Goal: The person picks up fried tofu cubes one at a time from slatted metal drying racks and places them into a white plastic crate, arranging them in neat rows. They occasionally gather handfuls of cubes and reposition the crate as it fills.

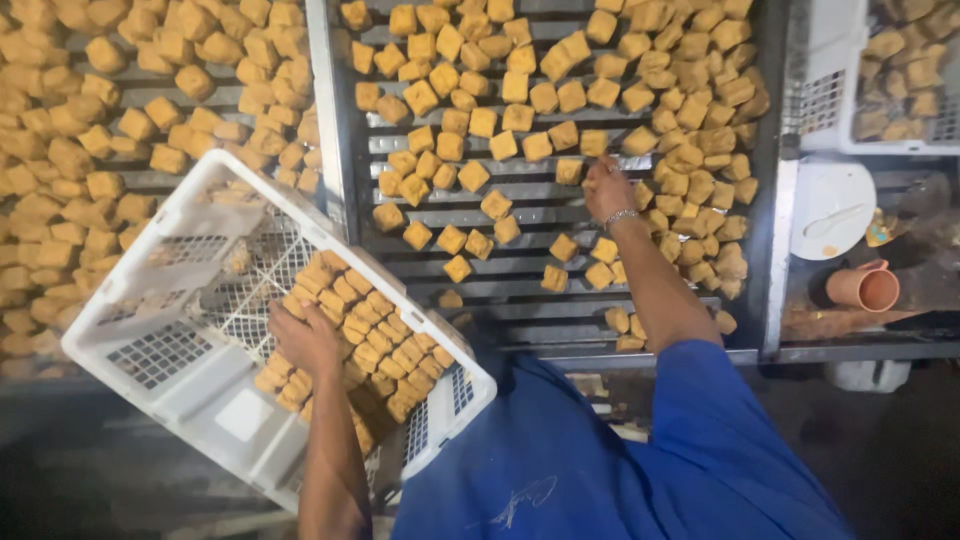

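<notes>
Cubes (568, 171) — touching right hand (607, 190) fingertips.

Matt white plastic crate (190, 330) with perforated walls; beside it, a dull grey slatted metal rack (520, 205) bearing rough, golden-brown fried cubes (470, 175).

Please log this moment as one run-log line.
left hand: inside tilted white plastic crate, on golden fried cubes | right hand: on loose cubes, slatted metal rack

Left hand (305, 338) lies palm-down, fingers spread flat; right hand (606, 190) reaches far forward, arm outstretched, fingers curled downward.
</notes>
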{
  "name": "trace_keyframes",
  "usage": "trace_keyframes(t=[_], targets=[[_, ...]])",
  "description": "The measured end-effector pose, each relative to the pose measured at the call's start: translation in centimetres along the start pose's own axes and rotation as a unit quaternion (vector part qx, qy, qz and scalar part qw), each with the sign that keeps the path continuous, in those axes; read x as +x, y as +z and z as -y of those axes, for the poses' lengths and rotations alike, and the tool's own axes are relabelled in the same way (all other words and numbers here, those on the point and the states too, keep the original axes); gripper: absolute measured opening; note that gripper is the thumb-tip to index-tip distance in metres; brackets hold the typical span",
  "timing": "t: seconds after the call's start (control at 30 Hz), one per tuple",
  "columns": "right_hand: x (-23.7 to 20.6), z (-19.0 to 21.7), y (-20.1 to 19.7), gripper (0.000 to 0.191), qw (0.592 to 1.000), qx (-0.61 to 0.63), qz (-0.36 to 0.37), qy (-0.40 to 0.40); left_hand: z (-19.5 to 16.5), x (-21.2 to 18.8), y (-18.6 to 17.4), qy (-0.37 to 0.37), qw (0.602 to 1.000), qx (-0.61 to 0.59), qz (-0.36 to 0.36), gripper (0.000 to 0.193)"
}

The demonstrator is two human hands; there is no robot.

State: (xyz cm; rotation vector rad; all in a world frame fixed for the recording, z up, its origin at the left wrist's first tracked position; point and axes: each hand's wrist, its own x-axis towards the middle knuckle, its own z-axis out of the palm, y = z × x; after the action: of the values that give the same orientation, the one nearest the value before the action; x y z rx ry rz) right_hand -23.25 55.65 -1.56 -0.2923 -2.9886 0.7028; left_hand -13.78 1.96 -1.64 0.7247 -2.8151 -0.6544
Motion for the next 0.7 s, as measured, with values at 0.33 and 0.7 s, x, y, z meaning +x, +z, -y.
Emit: trace_keyframes(t=[0.33,0.7], targets=[[-2.4,-3.6,0.7,0.019,0.998,0.053,0.026,0.002,0.3,-0.4,0.4,0.011,1.000,0.003,-0.005,0.059],[-4.5,-3.8,3.9,0.040,0.989,0.073,-0.044,-0.123,0.3,-0.2,0.8,-0.022,0.999,0.023,0.013,0.060]])
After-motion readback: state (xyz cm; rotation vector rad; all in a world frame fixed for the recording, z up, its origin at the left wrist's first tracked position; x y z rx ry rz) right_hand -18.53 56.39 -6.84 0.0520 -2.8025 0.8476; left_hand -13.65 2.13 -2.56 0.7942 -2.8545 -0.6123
